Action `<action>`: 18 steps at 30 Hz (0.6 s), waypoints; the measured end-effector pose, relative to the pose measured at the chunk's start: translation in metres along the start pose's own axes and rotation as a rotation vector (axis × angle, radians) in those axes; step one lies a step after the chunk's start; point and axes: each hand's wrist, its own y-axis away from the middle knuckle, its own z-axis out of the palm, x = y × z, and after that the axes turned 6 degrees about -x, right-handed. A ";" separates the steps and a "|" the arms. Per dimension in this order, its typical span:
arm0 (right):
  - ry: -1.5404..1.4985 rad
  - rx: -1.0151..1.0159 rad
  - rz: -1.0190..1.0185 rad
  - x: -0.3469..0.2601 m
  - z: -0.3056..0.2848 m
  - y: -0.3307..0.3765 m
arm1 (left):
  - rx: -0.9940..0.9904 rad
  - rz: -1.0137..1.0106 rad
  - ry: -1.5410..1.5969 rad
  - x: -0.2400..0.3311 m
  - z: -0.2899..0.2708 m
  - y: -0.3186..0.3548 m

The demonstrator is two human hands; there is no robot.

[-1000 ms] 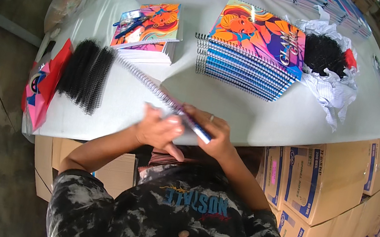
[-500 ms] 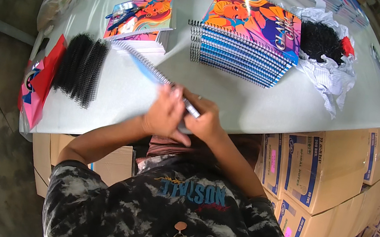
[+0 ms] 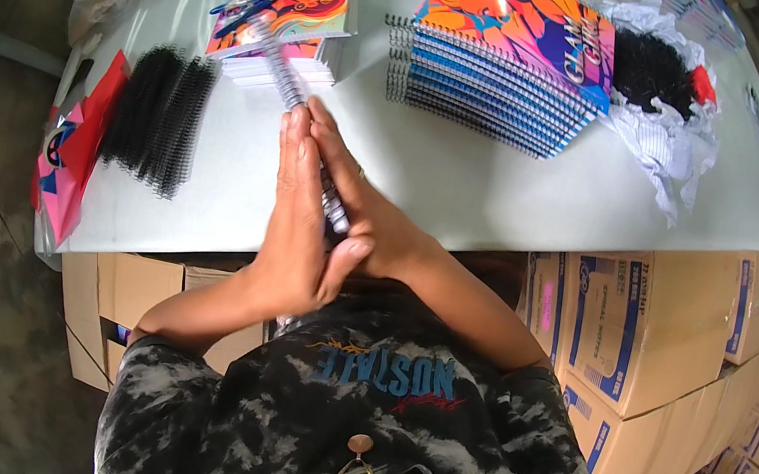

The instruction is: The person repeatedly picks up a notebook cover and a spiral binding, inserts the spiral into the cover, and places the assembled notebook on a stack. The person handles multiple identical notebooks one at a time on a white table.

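A spiral notebook [image 3: 283, 78] stands on edge between my palms, its coil facing up and slanting away to the far left. My left hand [image 3: 292, 232] presses flat along one side, fingers stretched out. Against the other side lies my right hand [image 3: 381, 217]; the coil's near end shows between the two hands. Most of the notebook's covers are hidden or blurred. Beyond its far end sits a short stack of colourful-covered books [image 3: 323, 12], with blue pliers-like tools [image 3: 249, 9] on top. To the right rises a tall stack of spiral-bound notebooks [image 3: 502, 86].
Black plastic coils [image 3: 156, 122] lie in a bundle at the left, beside a red and pink packet [image 3: 79, 154]. A tangle of black coil scraps [image 3: 650, 74] rests on crumpled striped paper [image 3: 658, 154]. Cardboard boxes [image 3: 679, 320] stand below the table's right edge.
The notebook has turned to a steeper slant, and my left hand has straightened its fingers along its side. My right hand has shifted slightly left, its fingers now extended too.
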 end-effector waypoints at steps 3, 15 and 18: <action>0.393 -0.023 -0.113 -0.030 -0.001 -0.032 | -0.096 -0.288 0.050 0.028 -0.065 0.001; -0.167 0.351 0.595 -0.024 -0.017 -0.033 | -0.083 -0.553 0.927 -0.043 -0.060 -0.028; -0.186 0.417 0.579 -0.026 -0.018 -0.029 | -0.176 -0.487 1.050 -0.052 -0.057 -0.038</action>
